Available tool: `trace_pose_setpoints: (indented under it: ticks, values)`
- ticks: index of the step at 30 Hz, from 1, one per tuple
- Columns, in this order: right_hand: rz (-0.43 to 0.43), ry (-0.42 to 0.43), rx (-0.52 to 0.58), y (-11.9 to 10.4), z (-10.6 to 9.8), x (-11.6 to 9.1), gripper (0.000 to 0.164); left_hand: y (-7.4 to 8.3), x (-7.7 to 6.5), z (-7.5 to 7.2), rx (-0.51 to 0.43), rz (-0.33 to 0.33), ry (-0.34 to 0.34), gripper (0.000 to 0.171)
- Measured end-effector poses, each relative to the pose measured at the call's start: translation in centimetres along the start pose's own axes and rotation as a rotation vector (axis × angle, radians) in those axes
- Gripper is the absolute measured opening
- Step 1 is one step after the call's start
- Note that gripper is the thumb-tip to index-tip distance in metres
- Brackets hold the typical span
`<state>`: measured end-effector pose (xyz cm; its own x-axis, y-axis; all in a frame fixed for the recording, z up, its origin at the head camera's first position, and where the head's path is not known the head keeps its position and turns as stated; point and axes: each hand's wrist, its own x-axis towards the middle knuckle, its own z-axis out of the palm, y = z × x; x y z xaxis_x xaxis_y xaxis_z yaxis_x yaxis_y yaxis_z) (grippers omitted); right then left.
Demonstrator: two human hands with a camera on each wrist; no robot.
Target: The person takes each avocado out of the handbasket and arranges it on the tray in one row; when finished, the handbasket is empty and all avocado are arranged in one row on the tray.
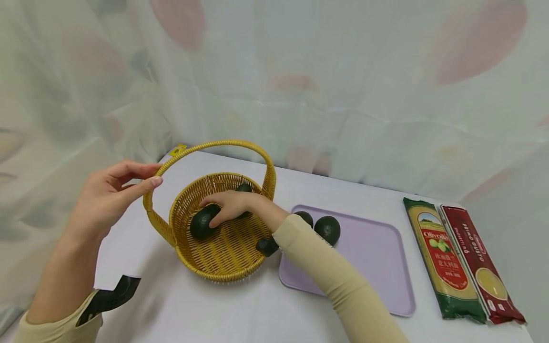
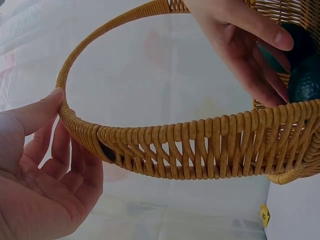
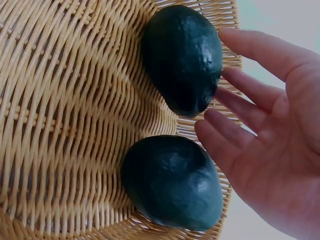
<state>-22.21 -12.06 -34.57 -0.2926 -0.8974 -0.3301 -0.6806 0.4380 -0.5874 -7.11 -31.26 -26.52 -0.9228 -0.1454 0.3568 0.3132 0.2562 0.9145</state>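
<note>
A yellow woven basket with a tall arched handle stands on the table. My left hand pinches the left side of that handle between thumb and fingers. Reaching into the basket, my right hand has its fingers loosely extended at the side of a dark green avocado. The right wrist view shows the fingertips right at this avocado, not wrapped round it. A second avocado lies close by in the basket; in the head view my right wrist partly covers it.
Right of the basket is a lilac tray bearing an avocado and another avocado partly behind my right sleeve. Farther right lie a green-and-gold pasta packet and a dark red spaghetti packet. A patterned curtain hangs behind the table.
</note>
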Motion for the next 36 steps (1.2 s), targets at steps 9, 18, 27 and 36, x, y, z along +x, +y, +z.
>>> trace_pose_setpoints:
  ticks: [9, 18, 27, 36]
  values:
    - [-0.045, -0.06, -0.002, 0.5, 0.5, 0.3, 0.063, -0.1, 0.0, 0.1, -0.042, 0.009, -0.012, 0.015]
    - [-0.128, -0.123, 0.1, 0.7, 0.7, 0.1, 0.046, -0.1, 0.1, 0.0, -0.036, 0.0, -0.01, 0.014]
    - [-0.112, -0.283, 0.08, 0.7, 1.3, 0.2, 0.059, -0.1, 0.2, -0.2, 0.007, -0.016, -0.004, 0.014]
    - [-0.116, -0.347, 0.062, 0.2, 1.7, 0.5, 0.065, -0.3, 0.2, -0.2, 0.005, -0.024, -0.003, 0.015]
